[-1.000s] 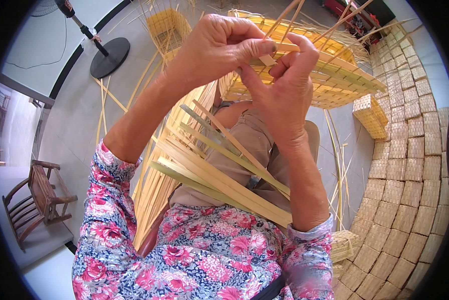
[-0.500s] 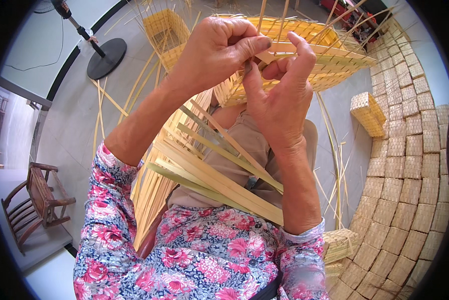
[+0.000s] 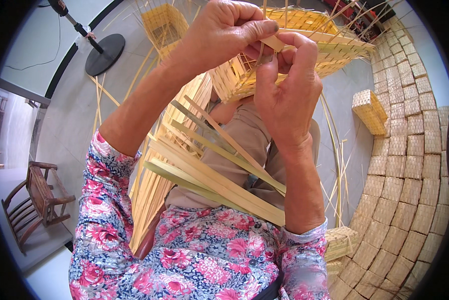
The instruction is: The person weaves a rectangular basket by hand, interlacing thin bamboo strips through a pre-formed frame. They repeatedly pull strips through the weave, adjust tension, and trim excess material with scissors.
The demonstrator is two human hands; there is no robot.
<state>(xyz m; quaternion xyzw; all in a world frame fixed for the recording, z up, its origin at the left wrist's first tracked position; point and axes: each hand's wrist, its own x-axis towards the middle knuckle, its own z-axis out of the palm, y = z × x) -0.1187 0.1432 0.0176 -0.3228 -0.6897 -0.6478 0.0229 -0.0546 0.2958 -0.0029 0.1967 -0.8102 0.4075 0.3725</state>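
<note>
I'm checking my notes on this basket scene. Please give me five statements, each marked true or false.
1. The left hand is at a pale strip. True.
2. Long strips lie across the beige trousers. True.
3. The right hand rests on the trousers. False: the right hand is raised near the left hand.
4. The black stand base is square. False: it is round.
5. The wooden chair stands at picture right. False: it stands at picture left.

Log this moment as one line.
left hand: pinching pale strip | right hand: against it, grip unclear | woven basket: beyond hands | loose strips: across lap
</note>
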